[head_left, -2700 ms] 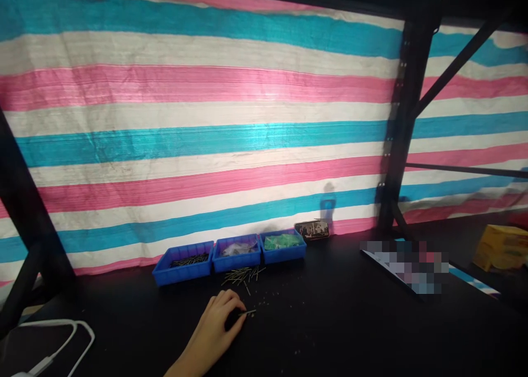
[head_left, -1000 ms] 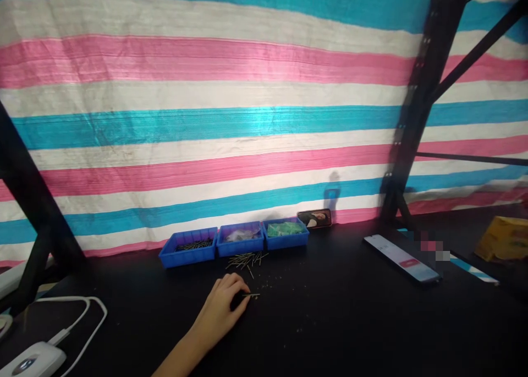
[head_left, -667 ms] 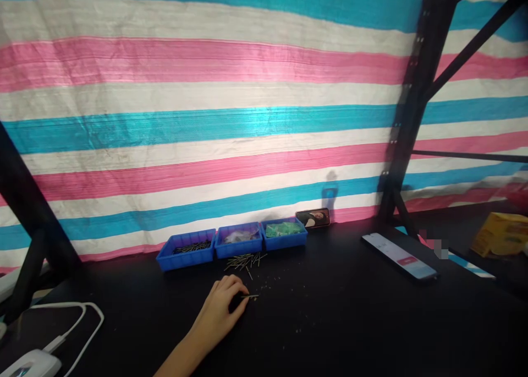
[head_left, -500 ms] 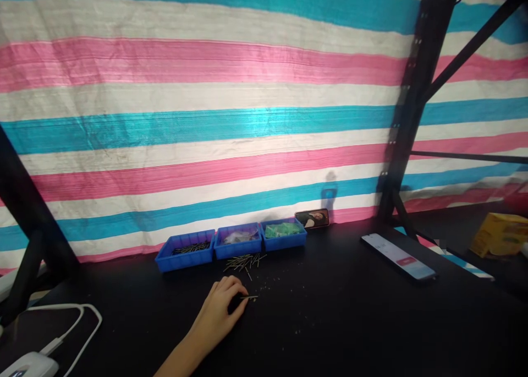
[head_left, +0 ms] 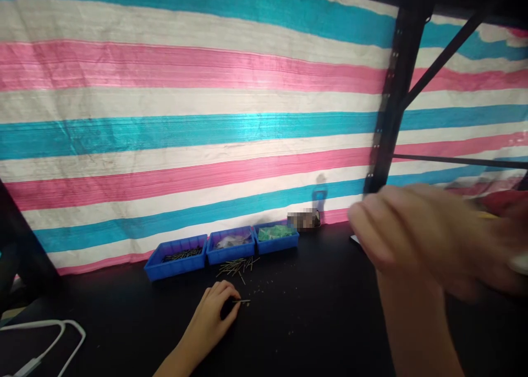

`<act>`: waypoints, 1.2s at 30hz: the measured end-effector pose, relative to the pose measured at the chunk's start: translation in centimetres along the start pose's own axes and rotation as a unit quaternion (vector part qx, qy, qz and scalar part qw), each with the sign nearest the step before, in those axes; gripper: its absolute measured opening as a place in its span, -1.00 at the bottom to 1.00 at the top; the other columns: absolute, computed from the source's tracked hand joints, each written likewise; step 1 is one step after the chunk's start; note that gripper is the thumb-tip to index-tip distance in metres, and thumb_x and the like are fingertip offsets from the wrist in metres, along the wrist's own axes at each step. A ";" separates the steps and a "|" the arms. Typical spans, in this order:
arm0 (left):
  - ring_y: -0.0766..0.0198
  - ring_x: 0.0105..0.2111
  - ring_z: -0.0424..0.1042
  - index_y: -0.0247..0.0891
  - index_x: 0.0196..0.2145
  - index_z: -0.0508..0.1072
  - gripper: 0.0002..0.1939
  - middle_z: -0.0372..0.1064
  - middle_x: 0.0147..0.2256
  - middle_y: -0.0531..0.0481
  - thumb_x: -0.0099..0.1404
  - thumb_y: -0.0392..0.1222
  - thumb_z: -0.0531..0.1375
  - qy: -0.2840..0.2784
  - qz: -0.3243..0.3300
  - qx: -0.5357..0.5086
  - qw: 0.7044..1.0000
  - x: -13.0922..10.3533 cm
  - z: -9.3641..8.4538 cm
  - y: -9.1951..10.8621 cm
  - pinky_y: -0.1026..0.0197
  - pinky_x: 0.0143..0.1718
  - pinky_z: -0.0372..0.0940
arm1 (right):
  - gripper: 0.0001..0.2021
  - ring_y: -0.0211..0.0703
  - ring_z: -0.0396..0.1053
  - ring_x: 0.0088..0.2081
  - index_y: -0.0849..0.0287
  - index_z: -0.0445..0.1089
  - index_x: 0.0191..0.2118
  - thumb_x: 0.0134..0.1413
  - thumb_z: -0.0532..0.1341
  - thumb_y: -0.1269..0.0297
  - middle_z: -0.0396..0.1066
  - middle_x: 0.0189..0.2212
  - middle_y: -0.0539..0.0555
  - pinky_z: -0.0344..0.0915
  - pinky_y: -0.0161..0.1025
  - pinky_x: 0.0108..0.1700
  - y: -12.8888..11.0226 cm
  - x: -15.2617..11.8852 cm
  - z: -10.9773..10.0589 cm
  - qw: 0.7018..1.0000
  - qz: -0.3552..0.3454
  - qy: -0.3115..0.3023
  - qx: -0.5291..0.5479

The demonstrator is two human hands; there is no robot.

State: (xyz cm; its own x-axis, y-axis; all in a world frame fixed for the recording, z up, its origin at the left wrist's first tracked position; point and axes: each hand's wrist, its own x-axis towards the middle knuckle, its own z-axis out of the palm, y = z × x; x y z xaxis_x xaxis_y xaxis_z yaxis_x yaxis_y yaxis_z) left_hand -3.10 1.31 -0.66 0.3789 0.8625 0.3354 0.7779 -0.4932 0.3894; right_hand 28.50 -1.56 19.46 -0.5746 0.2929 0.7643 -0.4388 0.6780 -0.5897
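Pin (head_left: 246, 301): in left hand (head_left: 209, 314), grip closed, near loose pins (head_left: 235, 266). Right hand (head_left: 416, 234): newly in view, raised, blurred; grip and contents cannot be told.

A thin, straight rod (head_left: 244, 301), probably metal though too small to be sure, is pinched at one end in the fingertips of the left hand (head_left: 210, 313), its free end pointing right, roughly level, low over the black table (head_left: 313, 322). Beyond it, similar loose rods (head_left: 235, 267) lie in a crisscrossed heap on the table, a few splayed apart at its edge.
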 end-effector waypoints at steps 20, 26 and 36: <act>0.18 -0.24 0.32 -0.15 -0.25 0.32 -0.77 0.33 -0.28 -0.02 0.29 -0.05 -0.05 0.109 -0.091 -0.103 0.985 0.0 -0.1 -1.2 0.12 -0.21 0.21 | -0.71 -0.27 0.37 -0.52 0.26 0.51 -0.33 -0.09 0.23 0.13 0.41 -0.58 0.05 0.27 -0.44 -0.58 24.4 -1.5 6.5 0.900 0.419 -0.052 -0.114; 0.16 -0.21 0.32 -0.15 -0.22 0.32 -0.75 0.33 -0.25 -0.03 0.28 -0.02 -0.06 0.105 -0.101 -0.120 0.982 0.1 0.1 -1.4 0.10 -0.18 0.20 | -0.66 -0.25 0.40 -0.45 0.26 0.49 -0.31 -0.18 0.29 0.10 0.43 -0.48 0.06 0.30 -0.45 -0.55 24.9 -2.1 6.5 0.899 0.431 -0.076 -0.024; 0.21 -0.27 0.31 -0.17 -0.27 0.31 -0.77 0.31 -0.29 -0.01 0.28 -0.03 -0.04 0.088 -0.092 -0.151 0.980 0.2 0.1 -1.1 0.16 -0.22 0.21 | -0.61 -0.32 0.38 -0.48 0.29 0.46 -0.33 -0.30 0.35 0.09 0.42 -0.46 0.04 0.34 -0.43 -0.50 26.8 -3.4 8.3 0.885 0.454 -0.065 0.083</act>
State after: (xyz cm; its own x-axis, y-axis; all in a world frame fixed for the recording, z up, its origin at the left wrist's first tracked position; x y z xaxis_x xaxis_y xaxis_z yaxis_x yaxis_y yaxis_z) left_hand -3.83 2.00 -1.10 0.1327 0.9203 0.3681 0.6317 -0.3647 0.6841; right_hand 12.99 10.07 -1.16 -0.8126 0.5781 -0.0741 0.1545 0.0911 -0.9838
